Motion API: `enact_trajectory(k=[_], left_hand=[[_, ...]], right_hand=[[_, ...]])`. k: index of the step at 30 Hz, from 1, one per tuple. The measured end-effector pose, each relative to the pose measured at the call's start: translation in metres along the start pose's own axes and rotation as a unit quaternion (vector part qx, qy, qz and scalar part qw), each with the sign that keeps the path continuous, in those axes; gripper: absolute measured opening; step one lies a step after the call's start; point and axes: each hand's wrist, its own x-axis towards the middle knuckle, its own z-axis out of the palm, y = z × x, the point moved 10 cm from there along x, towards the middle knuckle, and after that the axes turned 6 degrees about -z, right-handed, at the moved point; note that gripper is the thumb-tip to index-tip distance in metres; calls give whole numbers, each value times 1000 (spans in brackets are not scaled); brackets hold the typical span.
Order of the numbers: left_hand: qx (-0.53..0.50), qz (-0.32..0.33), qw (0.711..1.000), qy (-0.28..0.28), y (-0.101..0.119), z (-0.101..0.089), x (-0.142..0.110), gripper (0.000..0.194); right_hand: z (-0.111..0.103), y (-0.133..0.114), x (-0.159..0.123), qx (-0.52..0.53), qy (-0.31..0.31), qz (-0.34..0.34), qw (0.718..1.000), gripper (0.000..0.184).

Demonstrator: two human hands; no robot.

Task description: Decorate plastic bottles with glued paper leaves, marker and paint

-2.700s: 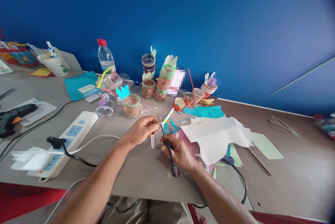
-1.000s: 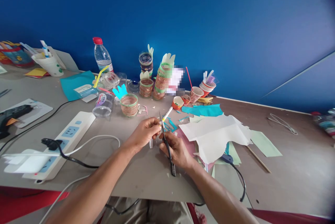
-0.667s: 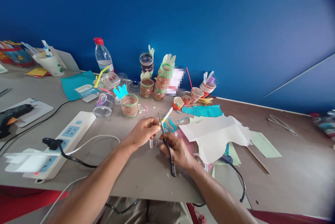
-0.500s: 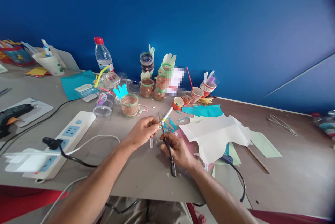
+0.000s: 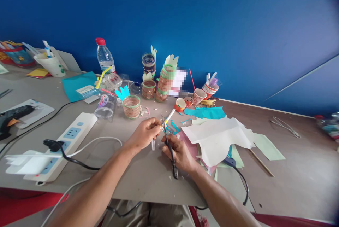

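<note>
My right hand (image 5: 181,152) is closed round a pair of scissors (image 5: 171,154) with black handles. The metal blades point up and away, near the fingertips of my left hand. My left hand (image 5: 145,133) is closed in a pinch; a small pale piece shows at its fingertips beside the blades, too small to name. Just beyond the blades lies a white and yellow pen-like stick (image 5: 170,115). Thin blue paper scraps (image 5: 174,127) are on the table behind my hands. A clear strip (image 5: 153,145) sits below my left fingers.
At left are a power strip (image 5: 63,145) with cables and a black glue gun (image 5: 16,117). Decorated cups (image 5: 131,106) and a water bottle (image 5: 104,57) stand towards the blue wall. White paper (image 5: 219,135) and a wooden stick (image 5: 261,162) lie to the right.
Both hands and the scissors stay in nearly the same place. The view has shifted very slightly.
</note>
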Motion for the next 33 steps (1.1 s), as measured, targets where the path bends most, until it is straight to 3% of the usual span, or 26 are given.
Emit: enact_trajectory(k=[12, 19, 25, 33], left_hand=[[-9, 2, 1000, 10, 5, -2, -2, 16], [-33, 41, 997, 61, 11, -15, -1, 19], [-31, 34, 999, 16, 11, 0, -3, 30], [-58, 5, 998, 10, 4, 6, -1, 27]], right_hand=[[0, 3, 1, 13, 2, 8, 1000, 21], [2, 6, 0, 4, 9, 24, 1000, 20], [-6, 6, 1, -12, 40, 18, 999, 18], [-5, 5, 3, -23, 43, 8, 999, 14]])
